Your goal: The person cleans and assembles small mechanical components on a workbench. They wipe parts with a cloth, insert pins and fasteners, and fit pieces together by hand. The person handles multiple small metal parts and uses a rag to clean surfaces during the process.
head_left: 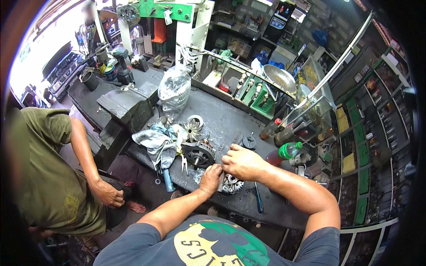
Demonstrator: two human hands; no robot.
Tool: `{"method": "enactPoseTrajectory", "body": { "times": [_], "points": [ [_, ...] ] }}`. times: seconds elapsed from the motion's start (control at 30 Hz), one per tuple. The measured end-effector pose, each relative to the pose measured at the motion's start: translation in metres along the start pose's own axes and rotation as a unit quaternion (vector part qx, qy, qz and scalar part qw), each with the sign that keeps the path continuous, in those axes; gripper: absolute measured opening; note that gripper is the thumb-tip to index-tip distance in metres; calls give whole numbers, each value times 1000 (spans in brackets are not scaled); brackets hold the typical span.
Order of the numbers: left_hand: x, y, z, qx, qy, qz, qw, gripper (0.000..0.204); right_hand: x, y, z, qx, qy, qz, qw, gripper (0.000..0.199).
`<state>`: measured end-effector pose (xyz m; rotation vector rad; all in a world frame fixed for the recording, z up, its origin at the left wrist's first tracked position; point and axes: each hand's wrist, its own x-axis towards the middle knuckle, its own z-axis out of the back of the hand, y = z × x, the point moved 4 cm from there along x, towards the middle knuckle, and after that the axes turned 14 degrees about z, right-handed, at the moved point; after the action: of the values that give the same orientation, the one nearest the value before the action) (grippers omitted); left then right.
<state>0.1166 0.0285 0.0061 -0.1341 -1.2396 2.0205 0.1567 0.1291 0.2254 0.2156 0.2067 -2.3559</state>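
My left hand [210, 180] is closed, its fingertips pressed against a small greyish piece [220, 181] that is mostly hidden. Just to its right and a little above, my right hand [242, 162] is curled with its knuckles up; whatever its fingers hold is hidden beneath. Right below the hands lies a silvery finned metal housing [233, 185], partly covered. Left of them rests a dark round alternator-like part [198, 154] with a shaft sticking out. Behind it are a silvery claw-shaped rotor [192, 130] and a pale ring [195, 119]. A dark disc-shaped part [249, 141] lies beyond my right hand.
Grey rags [155, 145], pliers [184, 165] and a blue-handled tool [168, 180] lie left. A screwdriver [259, 200] is at the near edge. Bottles [287, 151] stand right, a bench vise [126, 106] back left. A person in an olive shirt [57, 173] stands close left.
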Motion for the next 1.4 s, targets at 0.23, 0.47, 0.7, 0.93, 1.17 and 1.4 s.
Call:
{"method": "enactPoseTrajectory", "body": {
  "times": [0.23, 0.47, 0.7, 0.93, 1.17, 1.4],
  "points": [
    [-3, -13, 0, 3, 65, 81, 995, 19, 3, -1, -8, 60, 43, -127, 989, 32],
    [-4, -23, 7, -19, -20, 48, 998, 21, 2, 6, -26, 297, -43, -423, 855, 50],
    [2, -15, 8, -45, -23, 11, 999, 19, -16, -32, 32, 60, -26, -147, 987, 66],
    [0, -19, 4, -16, -11, 48, 999, 20, 1, -29, -30, -114, -69, 331, 934, 28],
    [-12, -7, -10, -10, -42, 93, 995, 30, 21, -3, -29, 87, 31, -227, 970, 20],
    [-9, 7, -21, 37, 32, 24, 999, 34, 9, 5, -49, 75, -98, -251, 960, 19]
  ]
}}
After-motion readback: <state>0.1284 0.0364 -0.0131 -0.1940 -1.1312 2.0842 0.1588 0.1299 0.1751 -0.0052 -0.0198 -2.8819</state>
